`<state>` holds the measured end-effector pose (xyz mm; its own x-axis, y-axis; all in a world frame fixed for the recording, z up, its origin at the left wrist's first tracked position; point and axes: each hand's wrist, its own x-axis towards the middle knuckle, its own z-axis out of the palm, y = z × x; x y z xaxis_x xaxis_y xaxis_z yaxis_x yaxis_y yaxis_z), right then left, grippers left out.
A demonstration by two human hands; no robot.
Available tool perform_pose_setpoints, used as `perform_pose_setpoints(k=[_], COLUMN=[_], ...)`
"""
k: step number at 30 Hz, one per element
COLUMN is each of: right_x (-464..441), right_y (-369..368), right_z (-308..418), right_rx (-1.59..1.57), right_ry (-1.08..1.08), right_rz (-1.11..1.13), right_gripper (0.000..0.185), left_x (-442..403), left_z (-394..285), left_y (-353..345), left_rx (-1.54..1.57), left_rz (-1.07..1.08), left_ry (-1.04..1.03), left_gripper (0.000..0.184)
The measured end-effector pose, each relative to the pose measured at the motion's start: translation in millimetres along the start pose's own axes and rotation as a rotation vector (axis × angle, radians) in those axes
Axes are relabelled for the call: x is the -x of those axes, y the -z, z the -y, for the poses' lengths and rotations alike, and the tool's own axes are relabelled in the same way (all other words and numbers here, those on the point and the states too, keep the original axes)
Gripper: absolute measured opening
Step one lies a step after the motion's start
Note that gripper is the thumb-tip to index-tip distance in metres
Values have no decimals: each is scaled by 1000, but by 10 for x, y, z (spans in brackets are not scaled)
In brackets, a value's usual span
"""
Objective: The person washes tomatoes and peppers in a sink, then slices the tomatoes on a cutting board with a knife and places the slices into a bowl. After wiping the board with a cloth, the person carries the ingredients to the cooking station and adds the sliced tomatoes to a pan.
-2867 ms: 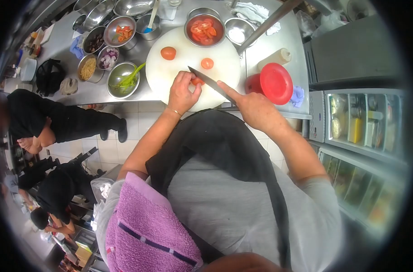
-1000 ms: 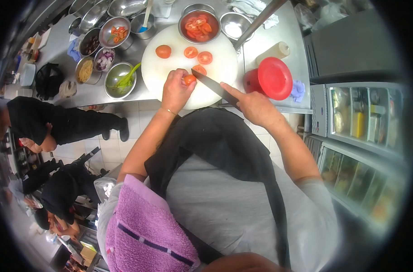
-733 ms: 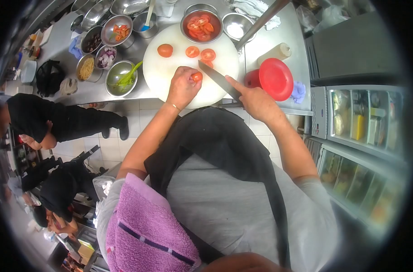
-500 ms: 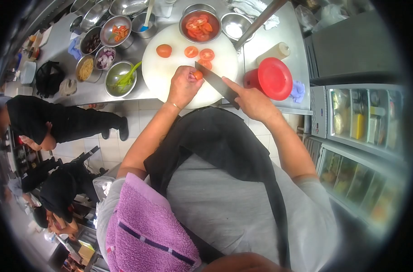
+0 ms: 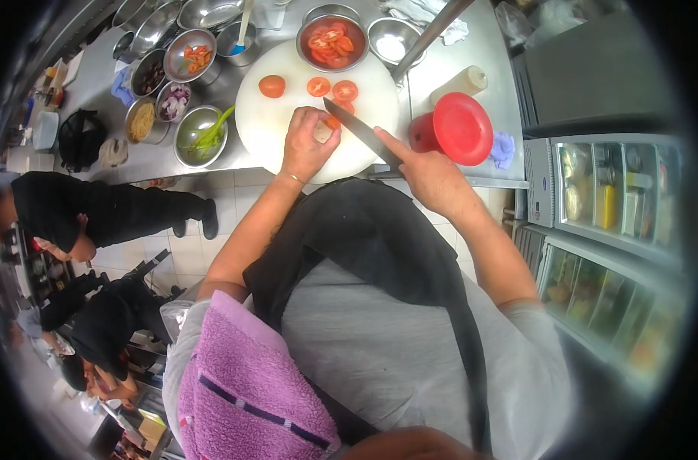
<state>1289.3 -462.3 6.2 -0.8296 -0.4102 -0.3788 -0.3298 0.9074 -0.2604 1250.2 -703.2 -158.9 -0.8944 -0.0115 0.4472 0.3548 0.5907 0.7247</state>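
On the round white cutting board [image 5: 261, 134], my left hand [image 5: 307, 146] curls its thumb and fingers around a small tomato piece [image 5: 331, 123]. My right hand [image 5: 433, 178] grips a knife [image 5: 362, 132], its index finger stretched along the spine. The blade lies right beside the tomato piece and partly covers a slice behind it. Two round tomato slices [image 5: 318, 87] lie flat beyond the blade. To their left rests a larger uncut-looking tomato [image 5: 271, 86]. A metal bowl of sliced tomatoes [image 5: 334, 44] stands at the board's far edge.
Metal bowls with green peppers [image 5: 207, 138], chopped onion [image 5: 174, 101] and other cut food stand left. A red container [image 5: 462, 129], a squeeze bottle [image 5: 460, 84] and a slanting metal pole [image 5: 433, 38] are right. Two people in dark clothes [image 5: 111, 207] are at left.
My left hand's fingers have spread slightly around the tomato piece, showing a gap by the thumb. The blade has shifted slightly up and left. The view has moved a little.
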Motion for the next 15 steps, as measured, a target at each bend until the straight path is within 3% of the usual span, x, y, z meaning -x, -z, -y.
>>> perform_pose_setpoints(k=[3,6,8,15], right_x=[23,34,14,-223], right_y=[23,53,60,14], right_z=[17,22,31,81], right_rx=[18,21,47,104], right_ry=[-9,-11,11,67], right_rz=[28,39,25,-47], right_gripper=[89,77,91,89], left_x=[-5,-12,-22,-41], left_z=[19,8,6,-4], left_y=[-10,-4,3,12], left_rx=[1,-21,-24,31], left_rz=[20,44,49,59], left_ry=[-11,8,6,58], left_gripper=[33,32,32,32])
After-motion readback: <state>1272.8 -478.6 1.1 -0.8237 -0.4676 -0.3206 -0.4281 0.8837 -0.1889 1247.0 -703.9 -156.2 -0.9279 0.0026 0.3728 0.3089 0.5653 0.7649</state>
